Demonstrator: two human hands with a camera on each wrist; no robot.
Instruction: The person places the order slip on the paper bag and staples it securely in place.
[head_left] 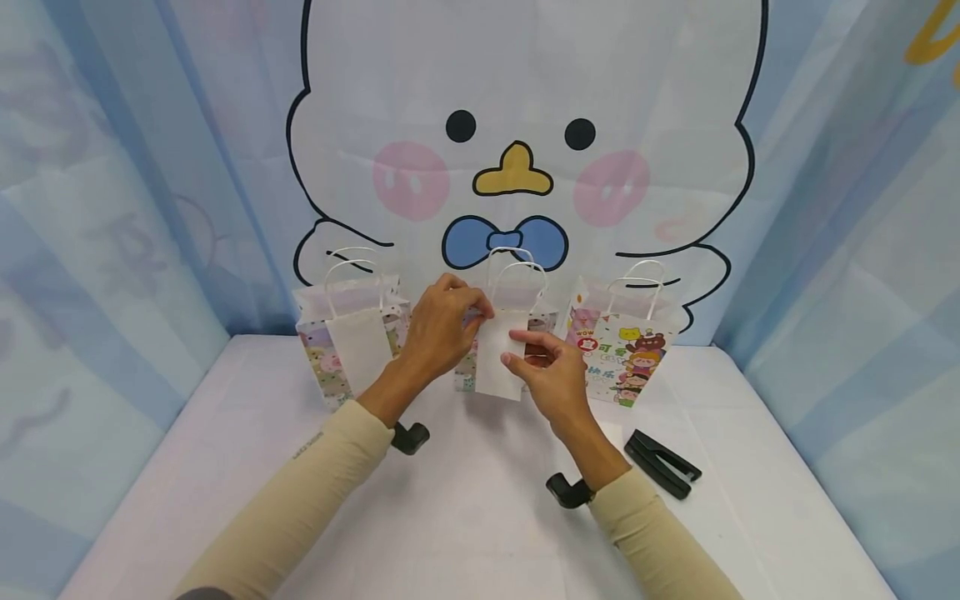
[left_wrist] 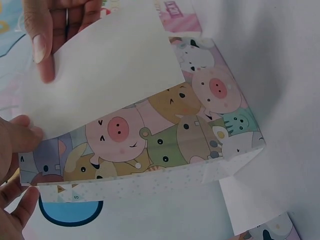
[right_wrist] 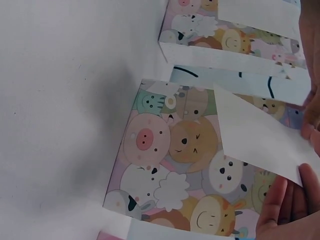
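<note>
- Three gift bags across mid-frame: left bag, center bag, right bag.
- Six white handles, two per bag.
- Two blank white sheets, at left and center bags.
- One black stapler, lower right.
- Two hands, left hand and right hand.
- Two tan sleeves, below.
- One desk.

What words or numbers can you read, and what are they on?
"WOW": on the right-hand gift bag.
"快乐": on that same bag, with "可" above it; its other characters are too small to read.
Left sleeve: small dark print, too small to read.
Curtain: yellow lettering at top right, cut off.
No numbers I can read.
</note>
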